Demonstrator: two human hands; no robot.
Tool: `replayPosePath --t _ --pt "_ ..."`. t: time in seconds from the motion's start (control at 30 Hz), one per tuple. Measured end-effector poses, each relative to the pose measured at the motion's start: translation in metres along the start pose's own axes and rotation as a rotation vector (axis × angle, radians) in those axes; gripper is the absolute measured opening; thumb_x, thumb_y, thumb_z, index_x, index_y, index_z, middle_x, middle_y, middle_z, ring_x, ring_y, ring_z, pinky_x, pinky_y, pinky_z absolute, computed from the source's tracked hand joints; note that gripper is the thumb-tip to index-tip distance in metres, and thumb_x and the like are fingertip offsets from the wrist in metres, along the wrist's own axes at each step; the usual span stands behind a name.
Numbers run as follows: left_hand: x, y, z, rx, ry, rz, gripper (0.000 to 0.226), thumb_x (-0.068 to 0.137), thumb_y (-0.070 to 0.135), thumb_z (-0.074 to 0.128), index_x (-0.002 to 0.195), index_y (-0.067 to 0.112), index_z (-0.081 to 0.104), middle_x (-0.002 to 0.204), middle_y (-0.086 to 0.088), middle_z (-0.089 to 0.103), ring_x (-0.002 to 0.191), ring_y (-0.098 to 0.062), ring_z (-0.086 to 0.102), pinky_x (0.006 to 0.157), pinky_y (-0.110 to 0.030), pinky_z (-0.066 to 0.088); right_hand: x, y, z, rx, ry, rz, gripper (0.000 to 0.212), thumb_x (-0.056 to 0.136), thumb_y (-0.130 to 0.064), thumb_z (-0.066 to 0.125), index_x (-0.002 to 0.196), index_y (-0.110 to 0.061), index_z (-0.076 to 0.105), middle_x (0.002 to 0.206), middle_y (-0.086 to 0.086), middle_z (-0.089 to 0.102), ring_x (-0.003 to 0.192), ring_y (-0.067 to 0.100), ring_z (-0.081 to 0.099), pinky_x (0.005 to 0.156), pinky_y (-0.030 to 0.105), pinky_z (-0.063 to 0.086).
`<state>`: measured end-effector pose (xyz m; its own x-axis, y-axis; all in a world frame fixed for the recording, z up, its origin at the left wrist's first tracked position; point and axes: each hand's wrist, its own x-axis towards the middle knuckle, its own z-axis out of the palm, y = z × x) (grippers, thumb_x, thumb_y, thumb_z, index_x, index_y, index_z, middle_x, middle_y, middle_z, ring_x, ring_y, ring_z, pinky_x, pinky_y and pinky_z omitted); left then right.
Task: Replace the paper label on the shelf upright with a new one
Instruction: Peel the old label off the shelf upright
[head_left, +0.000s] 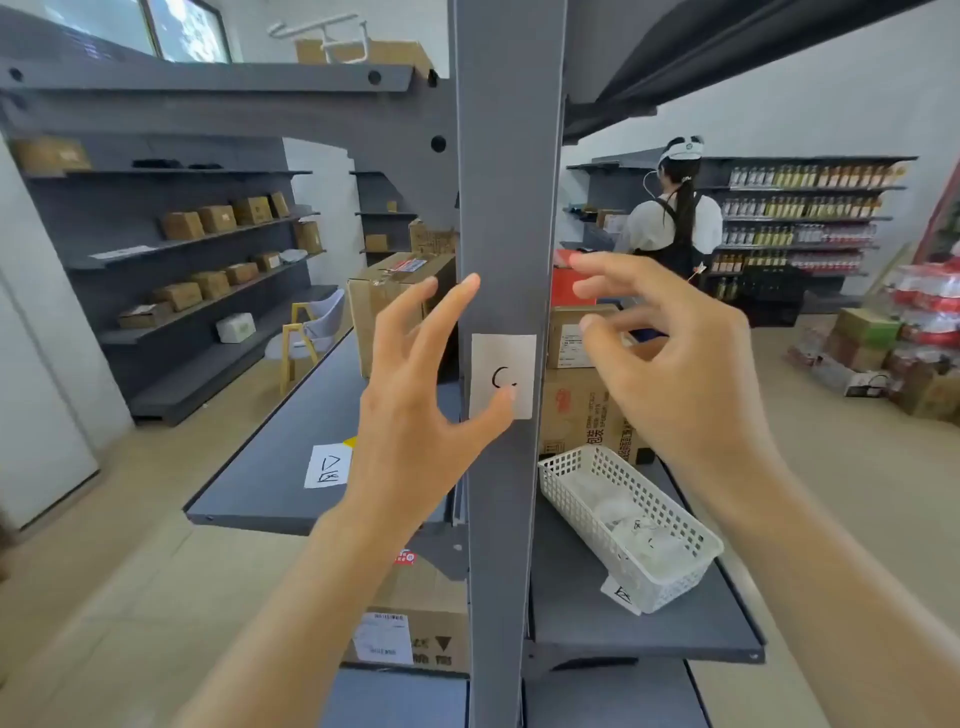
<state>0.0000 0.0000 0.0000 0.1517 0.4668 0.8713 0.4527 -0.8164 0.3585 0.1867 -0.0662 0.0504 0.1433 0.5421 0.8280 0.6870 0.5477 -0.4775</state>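
A grey shelf upright (511, 218) runs down the middle of the view, and a white paper label (503, 364) is stuck to its front face at mid height. A single hand-drawn mark like the letter C is written on the label; its lower edge is partly covered by a thumb, so the bottom left corner cannot be seen.

The left hand (415, 395) is held against the left side of the upright with the fingers spread wide apart. Its thumb tip is pressed on the lower part of the label, while the index finger is laid along the upright's left edge above the label. Nothing is gripped.

The right hand (680, 358) is raised just to the right of the upright, apart from it, with the fingers loosely curled and separated. Nothing can be seen in it, though the palm side is turned away.

On the left shelf board (280, 467) a second paper sheet (327, 465) with drawn marks is lying flat, its right edge hidden behind the left wrist. On the right shelf board a white plastic basket (566, 470) is set; its crumpled white contents are hard to make out. Cardboard boxes (576, 410) behind the upright are partly hidden by both hands. A person (675, 218) is seen from behind in the background.
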Motion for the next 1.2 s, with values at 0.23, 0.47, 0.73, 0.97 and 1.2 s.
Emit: replayPosePath --t 0.23,0.47,0.73,0.97,1.2 --pt "0.0 -0.001 0.011 0.091 0.08 0.079 0.048 0.081 0.02 0.085 0.124 0.02 0.065 0.142 -0.011 0.045 0.128 0.018 0.036 0.095 -0.005 0.042 -0.008 0.035 0.015 0.024 -0.032 -0.096 0.035 0.09 -0.003 0.073 0.116 -0.025 0.08 0.1 -0.007 0.079 0.073 0.014 0.073 0.065 0.04 0.062" --pt "0.002 0.001 0.012 0.083 0.094 0.071 0.048 0.08 0.023 0.088 0.121 0.015 0.064 0.139 -0.015 0.046 0.126 0.015 0.041 0.089 -0.034 0.06 -0.011 0.051 0.024 0.02 -0.025 -0.218 0.026 0.088 -0.005 0.073 0.11 -0.016 0.083 0.094 -0.003 0.082 0.072 0.021 0.075 0.059 0.041 0.06" --pt "0.002 0.002 0.013 0.068 0.09 0.052 0.05 0.081 0.024 0.087 0.123 0.011 0.064 0.137 -0.015 0.047 0.128 -0.003 0.046 0.084 -0.044 0.061 -0.011 0.042 0.022 -0.135 0.03 -0.285 0.024 0.088 -0.011 0.072 0.108 -0.019 0.084 0.088 -0.006 0.084 0.068 0.018 0.075 0.055 0.037 0.059" --pt "0.002 -0.002 0.014 0.058 0.09 0.052 0.05 0.081 0.026 0.086 0.123 0.011 0.064 0.137 -0.015 0.046 0.13 -0.015 0.048 0.086 -0.042 0.06 -0.011 0.033 0.021 -0.231 0.019 -0.273 0.023 0.088 -0.014 0.074 0.105 -0.022 0.085 0.087 -0.007 0.083 0.074 0.018 0.077 0.052 0.036 0.058" --pt "0.002 -0.003 0.014 0.052 0.082 0.054 0.05 0.082 0.028 0.084 0.124 0.011 0.063 0.137 -0.016 0.045 0.13 -0.021 0.049 0.085 -0.042 0.061 -0.014 0.027 0.022 -0.292 0.022 -0.231 0.022 0.085 -0.01 0.08 0.103 -0.022 0.086 0.086 -0.004 0.084 0.075 0.027 0.076 0.055 0.04 0.06"
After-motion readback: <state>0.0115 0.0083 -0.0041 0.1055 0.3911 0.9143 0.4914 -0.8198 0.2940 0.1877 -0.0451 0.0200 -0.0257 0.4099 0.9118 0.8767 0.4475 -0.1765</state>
